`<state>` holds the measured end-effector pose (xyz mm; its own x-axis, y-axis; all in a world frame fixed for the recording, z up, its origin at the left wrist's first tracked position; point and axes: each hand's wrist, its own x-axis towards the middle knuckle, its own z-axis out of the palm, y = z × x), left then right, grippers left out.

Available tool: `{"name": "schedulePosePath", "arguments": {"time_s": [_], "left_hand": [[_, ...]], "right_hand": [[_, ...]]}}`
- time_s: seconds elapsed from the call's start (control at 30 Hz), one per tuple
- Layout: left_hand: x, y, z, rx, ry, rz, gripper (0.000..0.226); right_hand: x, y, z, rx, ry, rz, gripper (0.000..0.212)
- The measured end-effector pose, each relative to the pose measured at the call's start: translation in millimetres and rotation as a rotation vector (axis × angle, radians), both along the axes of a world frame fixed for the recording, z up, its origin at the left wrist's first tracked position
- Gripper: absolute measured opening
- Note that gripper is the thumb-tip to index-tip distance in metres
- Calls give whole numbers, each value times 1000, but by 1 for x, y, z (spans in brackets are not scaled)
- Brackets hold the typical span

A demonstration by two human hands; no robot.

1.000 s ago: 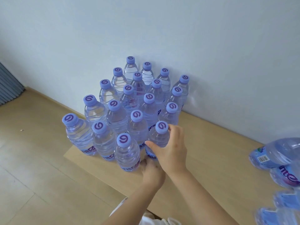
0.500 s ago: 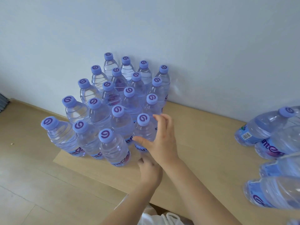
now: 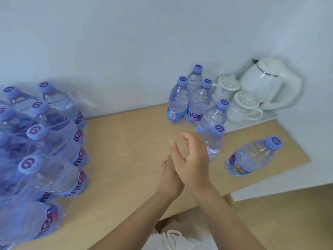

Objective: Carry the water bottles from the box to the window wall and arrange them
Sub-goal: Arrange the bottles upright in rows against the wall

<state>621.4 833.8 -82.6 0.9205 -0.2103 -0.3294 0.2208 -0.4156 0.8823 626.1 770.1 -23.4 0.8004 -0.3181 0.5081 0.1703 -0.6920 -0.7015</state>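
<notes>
Water bottles (image 3: 212, 141) stand loose at right; my hands (image 3: 182, 165), overlapping and empty, fingers relaxed, risk toppling the nearest one by reaching carelessly.

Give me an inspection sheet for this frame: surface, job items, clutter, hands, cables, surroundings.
Surface: light wooden board along the wall, bare in the middle.
Job's things: large bottle cluster at left; five loose bottles upright near the crockery; outlying bottle apart at right.
Clutter: white kettle and two lidded cups in the corner.
Hands: right hand open, reaching toward the nearest loose bottle, contact unclear; left hand mostly hidden behind it.
Cables: nothing seen.
Surroundings: white wall; white drawstring fabric at the bottom edge.
</notes>
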Motion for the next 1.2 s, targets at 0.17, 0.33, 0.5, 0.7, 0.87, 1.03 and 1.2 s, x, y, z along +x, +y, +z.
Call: {"name": "schedulePosePath", "arguments": {"time_s": [0.17,0.33,0.5,0.7,0.87,1.03,1.2], "left_hand": [[6,-33,-11,-14,30,-60,53],[2,-48,-23,-78,37,15,30],[1,-41,-24,-54,79,33,66],[-5,-12,-8,-165,90,41,103],[-26,21,14,-467,87,43,70],[-50,80,28,-572,115,-29,35],[-81,136,29,-579,138,81,48]], "right_hand": [[-12,-41,3,-55,-188,-225,26],[-7,-64,-14,124,89,-165,59],[1,-82,-22,304,235,-50,55],[9,-82,10,476,215,-33,37],[18,-56,39,504,369,196,39],[21,-11,49,603,606,556,30],[4,54,45,611,595,639,29]]}}
